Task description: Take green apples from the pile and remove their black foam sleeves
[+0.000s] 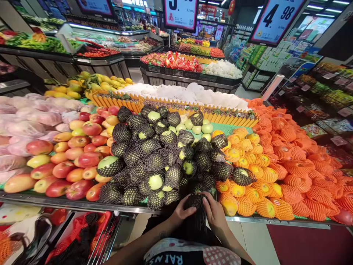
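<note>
At the front edge of the fruit stand, my left hand (pixel 180 212) and my right hand (pixel 216 212) close from either side around black foam net sleeves (pixel 196 208). The dark netting hangs down between them in front of my body. Whether a fruit sits inside is hard to make out. Just beyond my hands lies a heap of green fruit in black nets (pixel 156 162), a few with bare green tops. Several bare green fruits (pixel 196 129) lie at the back of this heap.
Red-yellow apples (pixel 88 160) lie left of the heap. Yellow fruit in orange nets (pixel 248 184) and larger orange-netted fruit (pixel 306 173) fill the right. A metal wire cart (pixel 106 235) with red, black and orange netting stands at lower left. Price screens (pixel 180 14) hang overhead.
</note>
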A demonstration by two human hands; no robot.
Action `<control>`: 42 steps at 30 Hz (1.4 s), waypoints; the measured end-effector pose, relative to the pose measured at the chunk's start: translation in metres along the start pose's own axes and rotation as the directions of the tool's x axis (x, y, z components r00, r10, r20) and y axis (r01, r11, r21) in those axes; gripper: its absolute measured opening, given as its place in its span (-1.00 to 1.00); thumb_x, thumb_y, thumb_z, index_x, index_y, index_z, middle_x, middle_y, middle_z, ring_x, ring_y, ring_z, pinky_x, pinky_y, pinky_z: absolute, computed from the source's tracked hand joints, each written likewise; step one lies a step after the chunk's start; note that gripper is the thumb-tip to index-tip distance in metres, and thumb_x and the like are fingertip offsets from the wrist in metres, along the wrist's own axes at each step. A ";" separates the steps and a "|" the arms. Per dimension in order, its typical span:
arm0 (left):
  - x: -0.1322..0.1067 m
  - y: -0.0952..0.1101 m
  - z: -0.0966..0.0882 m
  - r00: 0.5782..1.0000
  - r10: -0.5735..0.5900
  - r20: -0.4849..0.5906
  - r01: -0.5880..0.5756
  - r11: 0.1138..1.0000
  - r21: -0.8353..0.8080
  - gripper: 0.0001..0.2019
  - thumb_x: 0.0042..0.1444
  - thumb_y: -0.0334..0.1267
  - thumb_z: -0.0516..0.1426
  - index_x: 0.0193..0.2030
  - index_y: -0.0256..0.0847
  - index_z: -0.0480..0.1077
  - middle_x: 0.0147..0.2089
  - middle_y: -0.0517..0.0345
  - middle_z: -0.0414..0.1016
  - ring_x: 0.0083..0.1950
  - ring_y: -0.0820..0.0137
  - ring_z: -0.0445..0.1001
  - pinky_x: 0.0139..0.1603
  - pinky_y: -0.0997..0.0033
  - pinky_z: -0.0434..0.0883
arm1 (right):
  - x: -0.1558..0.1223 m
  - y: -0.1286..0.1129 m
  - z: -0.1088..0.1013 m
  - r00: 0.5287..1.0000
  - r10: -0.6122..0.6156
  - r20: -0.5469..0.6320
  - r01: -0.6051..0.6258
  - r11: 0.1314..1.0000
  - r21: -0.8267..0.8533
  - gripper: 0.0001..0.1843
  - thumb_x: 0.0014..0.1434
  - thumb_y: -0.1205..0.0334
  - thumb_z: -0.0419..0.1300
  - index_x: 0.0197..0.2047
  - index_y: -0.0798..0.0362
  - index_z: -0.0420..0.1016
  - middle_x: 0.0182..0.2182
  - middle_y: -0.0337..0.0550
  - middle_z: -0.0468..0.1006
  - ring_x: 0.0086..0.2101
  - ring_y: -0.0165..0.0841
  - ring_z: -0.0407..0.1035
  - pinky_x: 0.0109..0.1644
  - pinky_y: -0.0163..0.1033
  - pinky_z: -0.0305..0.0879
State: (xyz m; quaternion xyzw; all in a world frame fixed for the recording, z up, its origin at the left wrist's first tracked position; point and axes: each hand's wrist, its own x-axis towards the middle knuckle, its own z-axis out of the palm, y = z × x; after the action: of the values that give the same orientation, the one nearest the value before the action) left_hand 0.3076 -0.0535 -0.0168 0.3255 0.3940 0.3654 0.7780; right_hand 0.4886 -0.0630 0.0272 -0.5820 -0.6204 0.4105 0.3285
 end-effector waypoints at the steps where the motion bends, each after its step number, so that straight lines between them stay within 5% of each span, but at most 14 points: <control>1: 0.001 0.000 -0.005 1.000 0.013 0.001 -0.013 1.000 0.010 -0.28 -0.19 0.15 0.42 0.08 -0.20 0.49 0.10 -0.07 0.53 0.20 0.01 0.41 0.33 -0.03 0.25 | 0.001 -0.003 0.002 0.999 -0.008 -0.032 0.007 1.000 -0.030 -0.65 0.40 0.00 0.01 0.02 -0.09 0.54 -0.11 -0.04 0.68 -0.12 -0.08 0.54 -0.03 -0.05 0.38; 5: -0.002 0.001 -0.028 0.982 0.004 0.188 -0.005 1.000 0.000 -0.22 -0.20 0.15 0.42 0.15 -0.17 0.44 0.15 -0.07 0.50 0.22 0.00 0.40 0.34 -0.07 0.22 | 0.003 -0.019 0.014 0.994 0.023 -0.106 -0.017 0.998 0.055 -0.69 0.29 -0.08 0.16 -0.16 -0.06 0.60 -0.18 -0.01 0.65 -0.10 -0.03 0.46 0.03 -0.01 0.31; 9: -0.012 0.007 -0.056 0.939 -0.090 0.332 0.039 0.987 0.158 0.10 -0.42 0.05 0.51 0.34 -0.17 0.26 0.33 -0.17 0.33 0.37 -0.13 0.22 0.43 -0.19 0.04 | 0.009 -0.033 0.036 0.974 0.190 -0.126 -0.148 0.946 0.289 -0.60 0.17 -0.21 0.27 -0.32 -0.02 0.56 -0.35 -0.10 0.56 -0.24 -0.13 0.39 -0.09 -0.09 0.27; 17: -0.038 0.042 -0.111 0.917 -0.051 0.396 -0.054 0.967 0.250 0.12 -0.34 -0.04 0.50 0.40 -0.18 0.17 0.35 -0.19 0.32 0.37 -0.12 0.24 0.41 -0.16 0.13 | 0.031 -0.064 0.094 0.944 0.327 0.044 -0.298 0.787 0.540 -0.46 0.01 -0.30 0.36 -0.49 0.05 0.46 -0.57 -0.31 0.36 -0.48 -0.39 0.22 -0.39 -0.29 0.15; 27: -0.061 0.066 -0.167 0.909 -0.121 0.399 0.105 0.993 0.061 0.03 -0.30 0.24 0.42 0.32 -0.18 0.32 0.28 -0.15 0.42 0.35 -0.13 0.28 0.41 -0.20 0.07 | 0.049 -0.081 0.142 0.931 0.340 0.133 -0.344 0.692 0.634 -0.40 -0.04 -0.32 0.39 -0.56 0.09 0.41 -0.63 -0.35 0.32 -0.54 -0.47 0.12 -0.42 -0.32 0.01; 32: -0.066 0.059 -0.176 0.949 -0.111 0.295 0.151 0.982 -0.117 -0.12 -0.20 0.23 0.39 0.24 -0.17 0.39 0.19 -0.14 0.49 0.27 -0.07 0.38 0.38 -0.17 0.12 | 0.046 -0.068 0.161 0.923 0.375 0.085 -0.342 0.697 0.631 -0.35 -0.09 -0.42 0.35 -0.56 0.05 0.36 -0.63 -0.38 0.25 -0.54 -0.47 0.04 -0.43 -0.31 -0.05; 36: -0.063 0.056 -0.167 0.967 -0.126 0.222 0.152 0.983 -0.104 -0.20 -0.11 0.27 0.34 0.20 -0.18 0.43 0.17 -0.15 0.50 0.29 -0.05 0.37 0.39 -0.11 0.15 | 0.031 -0.057 0.173 0.911 0.408 0.049 -0.350 0.706 0.615 -0.32 -0.14 -0.52 0.30 -0.52 -0.01 0.36 -0.61 -0.34 0.29 -0.52 -0.39 0.13 -0.42 -0.26 0.04; 42: -0.049 0.051 -0.134 0.991 -0.062 0.115 0.084 0.977 -0.197 -0.33 -0.01 0.16 0.34 0.15 -0.22 0.45 0.13 -0.13 0.55 0.30 -0.02 0.37 0.40 -0.09 0.19 | 0.010 -0.044 0.145 0.924 0.358 0.135 -0.363 0.711 0.602 -0.29 0.05 -0.57 0.09 -0.52 -0.02 0.29 -0.67 -0.36 0.22 -0.63 -0.41 0.10 -0.50 -0.25 0.01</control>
State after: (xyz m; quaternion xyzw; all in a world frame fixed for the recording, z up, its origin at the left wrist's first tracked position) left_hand 0.1566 -0.0382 -0.0221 0.2500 0.3239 0.3562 0.8401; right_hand 0.3392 -0.0707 0.0008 -0.5504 -0.3277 0.6485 0.4112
